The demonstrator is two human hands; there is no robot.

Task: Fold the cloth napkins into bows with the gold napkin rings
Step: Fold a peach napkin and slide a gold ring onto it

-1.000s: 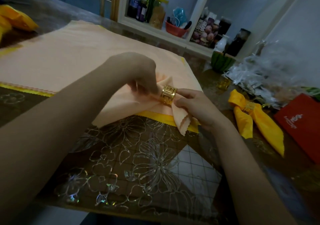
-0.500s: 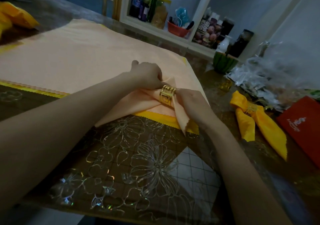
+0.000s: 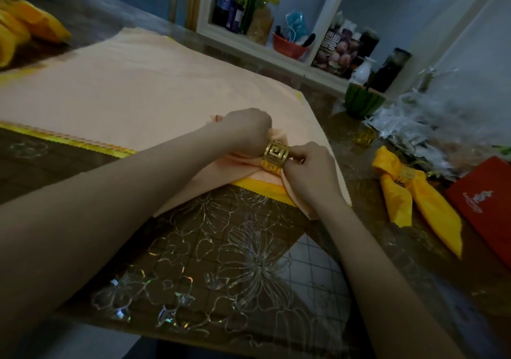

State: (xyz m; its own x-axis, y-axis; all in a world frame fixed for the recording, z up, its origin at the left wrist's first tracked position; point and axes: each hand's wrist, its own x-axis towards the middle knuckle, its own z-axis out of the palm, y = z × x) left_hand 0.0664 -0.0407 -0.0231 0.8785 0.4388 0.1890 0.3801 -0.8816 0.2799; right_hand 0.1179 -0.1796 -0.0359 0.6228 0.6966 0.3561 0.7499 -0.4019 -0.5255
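A peach cloth napkin (image 3: 221, 170) is gathered through a gold napkin ring (image 3: 276, 156) with a cut-out key pattern, lying on the near edge of a spread stack of peach cloths (image 3: 124, 88). My left hand (image 3: 246, 130) grips the bunched napkin just left of the ring. My right hand (image 3: 309, 170) pinches the ring's right side and the napkin tail beneath it. A finished yellow napkin bow (image 3: 414, 201) with its own gold ring (image 3: 405, 176) lies to the right.
Yellow napkins (image 3: 25, 27) lie at the far left. A red box (image 3: 486, 201), crumpled clear plastic wrappers (image 3: 420, 121), a loose gold ring (image 3: 365, 135) and a green bowl (image 3: 362, 101) crowd the right. A shelf of bottles (image 3: 249, 2) stands behind. The table (image 3: 221, 262) has a floral cover.
Both hands closed in on the ring. My right hand curled tighter against the ring's right side, and the ring now stands more upright on the gathered napkin.
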